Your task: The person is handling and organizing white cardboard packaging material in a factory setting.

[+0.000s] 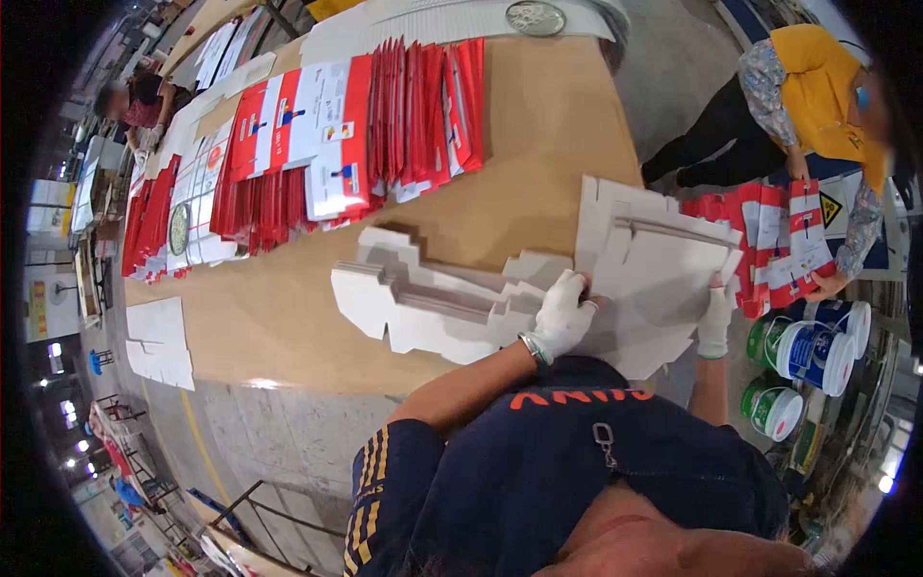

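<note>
Flat die-cut cardboard blanks (663, 274), pale grey with notched edges, lie stacked in front of me at the right end of the table. My right hand (714, 322), in a white knit glove with bare fingertips, grips their right edge, thumb on top. At their left edge is my left hand (562, 317), gloved the same way, its fingers curled closed against the cardboard; its fingertips are partly hidden. Left of that hand lies a second pile of notched blanks (423, 298), its layers slightly fanned.
Red-and-white printed envelopes (413, 115) stand in dense rows across the brown table (538, 125). A loose blank (159, 337) lies at the left corner. On the right, a person in yellow (808, 87) handles similar envelopes; paint buckets (817, 351) stand below. Another person (149, 106) sits far left.
</note>
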A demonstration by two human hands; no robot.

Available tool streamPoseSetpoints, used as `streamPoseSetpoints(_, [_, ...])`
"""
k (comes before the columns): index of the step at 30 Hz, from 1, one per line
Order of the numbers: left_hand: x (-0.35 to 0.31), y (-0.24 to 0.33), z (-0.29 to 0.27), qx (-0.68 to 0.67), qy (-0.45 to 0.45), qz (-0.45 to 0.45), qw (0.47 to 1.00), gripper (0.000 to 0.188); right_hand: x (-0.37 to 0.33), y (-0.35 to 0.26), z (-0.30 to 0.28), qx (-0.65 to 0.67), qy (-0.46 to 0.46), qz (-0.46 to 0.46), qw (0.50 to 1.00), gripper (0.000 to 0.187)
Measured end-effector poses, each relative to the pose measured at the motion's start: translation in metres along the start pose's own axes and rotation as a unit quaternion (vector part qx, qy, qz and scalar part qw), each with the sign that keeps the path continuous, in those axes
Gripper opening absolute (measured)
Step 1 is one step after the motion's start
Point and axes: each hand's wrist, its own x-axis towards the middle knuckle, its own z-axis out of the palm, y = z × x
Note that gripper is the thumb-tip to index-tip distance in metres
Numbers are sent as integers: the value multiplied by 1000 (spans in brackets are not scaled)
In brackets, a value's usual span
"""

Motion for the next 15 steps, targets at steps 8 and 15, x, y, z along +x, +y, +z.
streamPoseSetpoints(8, [-62,3,-31,-59,-86,99,990,27,-74,-45,-18,103,-100,-67,987,67])
streamPoseSetpoints(15, [-74,-44,-111,411,-182,54,891,97,-115,-48,-8,86,-14,-155,984,55])
